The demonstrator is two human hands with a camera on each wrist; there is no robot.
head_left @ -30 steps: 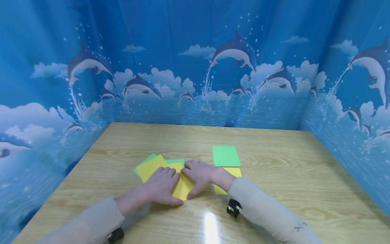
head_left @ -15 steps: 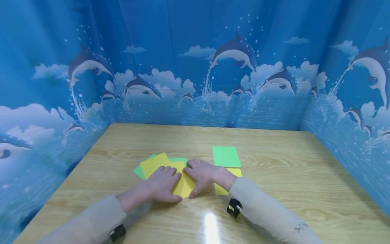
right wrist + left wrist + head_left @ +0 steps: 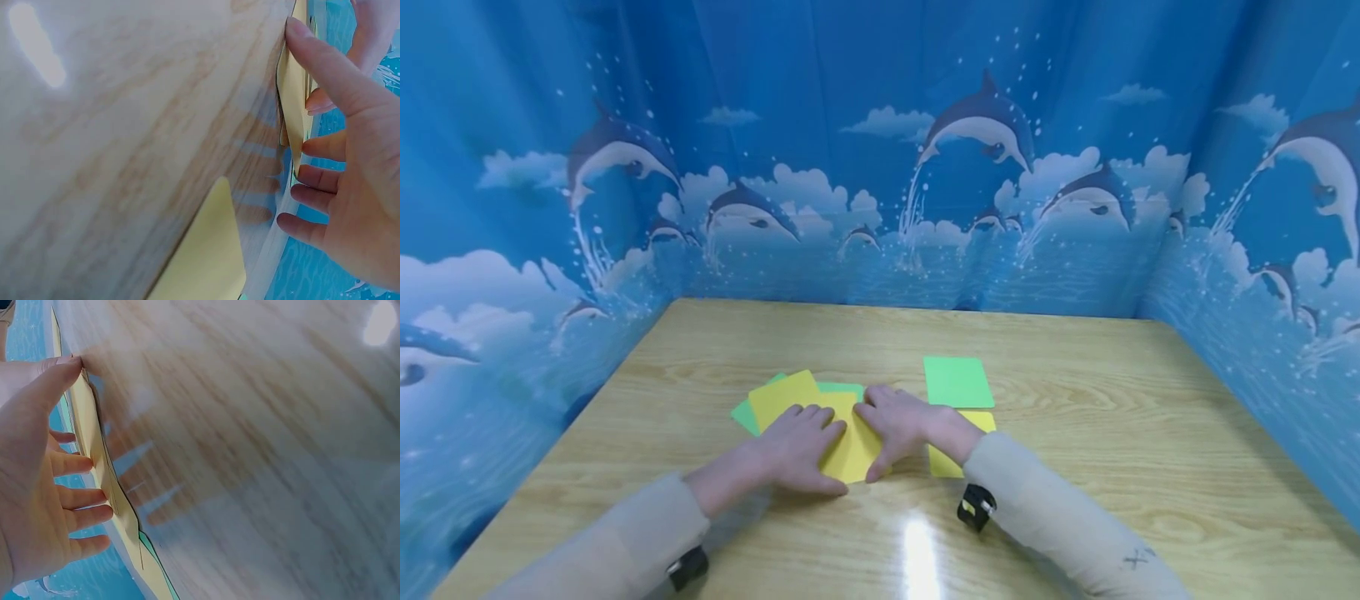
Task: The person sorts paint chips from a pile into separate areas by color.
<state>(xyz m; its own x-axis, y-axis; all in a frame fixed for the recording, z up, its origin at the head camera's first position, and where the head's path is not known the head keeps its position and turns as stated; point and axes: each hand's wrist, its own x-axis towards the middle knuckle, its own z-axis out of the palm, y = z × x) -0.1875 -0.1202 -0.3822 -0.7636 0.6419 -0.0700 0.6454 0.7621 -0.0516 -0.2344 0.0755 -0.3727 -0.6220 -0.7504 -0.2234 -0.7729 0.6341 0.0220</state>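
Ok, near to far: pale sleeves (image 3: 617, 533) at 7 and 5 o'clock. Left hand (image 3: 801, 450) wide and loose on the yellow sheet (image 3: 853, 446), right hand (image 3: 897, 429) likewise wide, touching its right side. Sheet sits between them on the tabletop (image 3: 1075, 467). Lone yellow card (image 3: 945, 465) at right hand's 4, partly behind forearm. Green card (image 3: 745, 417) at left hand's 10, under tilted yellow card (image 3: 782, 398) at 11. Green square (image 3: 958, 383) at right hand's 2. Dolphin curtain (image 3: 850, 75) at 12

Sleeved forearms (image 3: 1052, 512) slant up from the lower frame. The left hand (image 3: 799, 451) and right hand (image 3: 898, 427) sit mid-frame, thumbs (image 3: 325, 62) spread.
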